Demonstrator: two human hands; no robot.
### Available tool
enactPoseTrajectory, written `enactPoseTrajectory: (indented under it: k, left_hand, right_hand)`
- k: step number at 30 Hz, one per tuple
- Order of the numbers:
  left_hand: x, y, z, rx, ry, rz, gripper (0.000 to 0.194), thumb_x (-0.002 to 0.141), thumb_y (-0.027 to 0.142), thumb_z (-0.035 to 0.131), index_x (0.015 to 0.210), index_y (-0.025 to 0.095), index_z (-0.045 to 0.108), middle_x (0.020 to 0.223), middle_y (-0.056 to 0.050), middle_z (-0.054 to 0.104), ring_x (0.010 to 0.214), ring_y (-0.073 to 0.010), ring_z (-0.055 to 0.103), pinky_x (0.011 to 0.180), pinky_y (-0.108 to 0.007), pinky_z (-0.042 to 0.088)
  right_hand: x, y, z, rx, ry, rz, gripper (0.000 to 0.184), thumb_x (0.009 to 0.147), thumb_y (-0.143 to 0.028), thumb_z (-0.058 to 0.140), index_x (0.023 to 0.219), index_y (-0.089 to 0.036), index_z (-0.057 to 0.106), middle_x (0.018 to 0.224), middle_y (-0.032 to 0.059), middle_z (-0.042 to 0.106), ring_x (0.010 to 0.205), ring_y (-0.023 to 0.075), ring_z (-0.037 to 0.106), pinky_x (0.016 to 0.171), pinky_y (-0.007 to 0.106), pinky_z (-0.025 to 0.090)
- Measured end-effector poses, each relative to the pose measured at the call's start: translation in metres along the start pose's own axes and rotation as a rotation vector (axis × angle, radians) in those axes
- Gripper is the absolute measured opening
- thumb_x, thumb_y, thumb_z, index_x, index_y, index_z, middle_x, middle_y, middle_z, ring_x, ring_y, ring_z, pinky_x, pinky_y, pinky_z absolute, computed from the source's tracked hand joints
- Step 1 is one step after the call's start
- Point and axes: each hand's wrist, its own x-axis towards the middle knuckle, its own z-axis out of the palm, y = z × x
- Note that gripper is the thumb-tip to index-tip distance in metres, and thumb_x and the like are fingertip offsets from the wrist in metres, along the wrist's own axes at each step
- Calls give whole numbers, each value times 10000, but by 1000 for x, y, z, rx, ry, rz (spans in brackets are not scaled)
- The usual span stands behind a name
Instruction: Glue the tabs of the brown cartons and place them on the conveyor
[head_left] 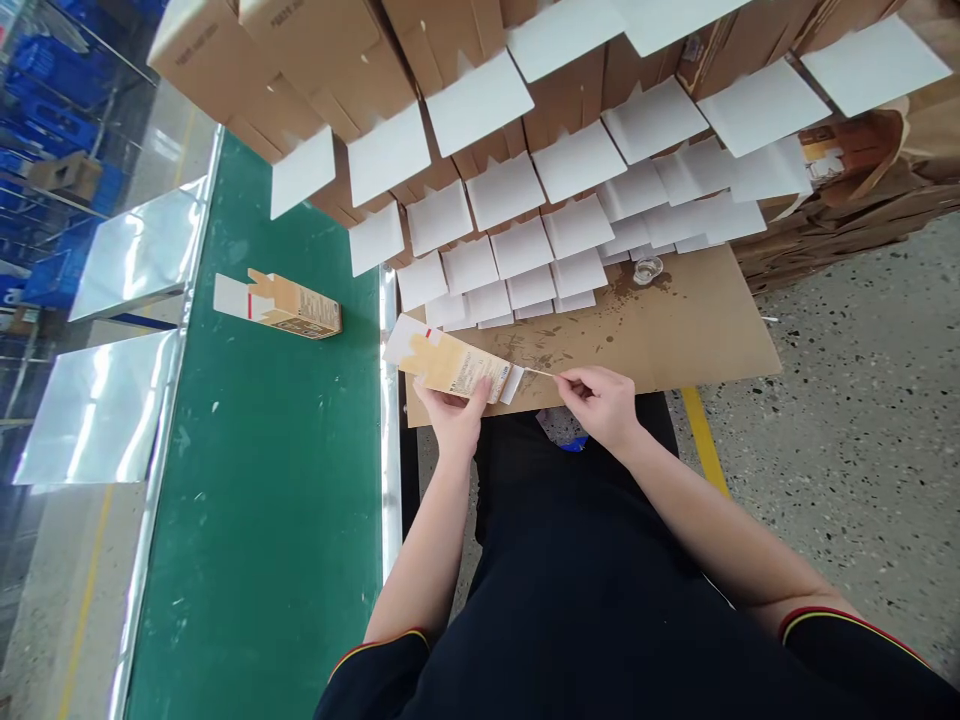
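Observation:
My left hand (pixel 454 415) is closed around the lower part of a printed orange-and-white carton (pixel 457 362), which tilts over the cardboard sheet's edge. The carton's far end shows white flaps and a red mark; a small white flap stands out at its near end. Between thumb and fingers, my right hand (pixel 600 402) pinches a thin pale stick (pixel 541 373), which looks like a cotton swab. The stick's far tip reaches the carton's near flap; whether it touches is too small to tell.
Stacked brown cartons with white flaps (pixel 510 190) rise ahead. A small clear dish (pixel 647 270) sits on the wet-spotted cardboard sheet (pixel 675 330). Another orange carton (pixel 289 305) lies on the green conveyor belt (pixel 262 480), bordered by a metal rail (pixel 390 450).

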Motion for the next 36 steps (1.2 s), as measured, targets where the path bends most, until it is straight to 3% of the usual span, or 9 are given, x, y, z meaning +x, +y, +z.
enactPoseTrajectory:
  k: [6, 15, 18, 23, 25, 27, 30, 36]
  left_hand:
    - [-18, 4, 9, 203, -4, 78, 921, 706, 527, 1090, 1416, 247, 575, 1419, -179, 745, 1428, -395, 755, 1247, -536, 616]
    - [-17, 4, 10, 315, 6, 160, 823, 711, 426, 1079, 1338, 238, 580, 1349, -174, 752, 1399, -415, 763, 1192, -539, 654]
    - [-4, 6, -19, 309, 112, 187, 844, 719, 416, 1079, 1361, 231, 563, 1411, -187, 730, 1380, -400, 774, 1172, -554, 673]
    - [44, 6, -127, 325, 479, 270, 941, 692, 374, 1065, 1400, 237, 461, 1568, -213, 631, 1423, -381, 754, 1166, -586, 691]
    - [63, 1, -165, 381, 558, 246, 880, 741, 382, 1034, 1376, 253, 438, 1571, -200, 622, 1424, -364, 753, 1168, -594, 692]
    - [77, -7, -188, 396, 576, 183, 822, 768, 373, 1017, 1330, 262, 429, 1537, -187, 638, 1404, -346, 762, 1171, -591, 689]
    - [90, -20, -196, 364, 555, 101, 829, 729, 331, 1029, 1271, 273, 405, 1483, -175, 665, 1352, -328, 784, 1157, -576, 690]
    - [99, -34, -185, 402, 550, 100, 838, 784, 355, 997, 1345, 281, 379, 1460, -169, 689, 1334, -319, 797, 1144, -549, 690]
  right_hand:
    - [-4, -4, -23, -10, 121, 69, 239, 1069, -345, 772, 850, -262, 816, 736, 21, 788, 598, 178, 698, 629, 318, 632]
    - [-16, -15, -49, -47, 169, 20, 280, 1088, -347, 767, 827, -257, 813, 702, 14, 774, 573, 160, 686, 617, 298, 604]
    - [-17, -9, -61, -80, 199, 61, 319, 1090, -413, 771, 818, -251, 810, 675, 17, 763, 546, 165, 680, 589, 310, 595]
    - [-16, 1, -79, -36, 284, 101, 294, 1089, -449, 809, 855, -271, 819, 665, 5, 756, 514, 174, 673, 558, 332, 577]
    - [-13, 3, -79, -18, 280, 89, 280, 1087, -452, 816, 870, -277, 829, 666, 1, 757, 515, 175, 676, 560, 335, 585]
    - [-8, 3, -76, -14, 261, 82, 291, 1088, -468, 812, 872, -274, 830, 667, 6, 760, 510, 177, 676, 546, 340, 586]
    - [-2, 3, -69, -15, 241, 87, 314, 1084, -510, 810, 884, -270, 834, 686, 19, 777, 506, 183, 678, 524, 352, 590]
    - [0, 0, -64, -6, 227, 57, 320, 1070, -511, 830, 877, -255, 846, 689, 24, 783, 506, 184, 690, 522, 348, 603]
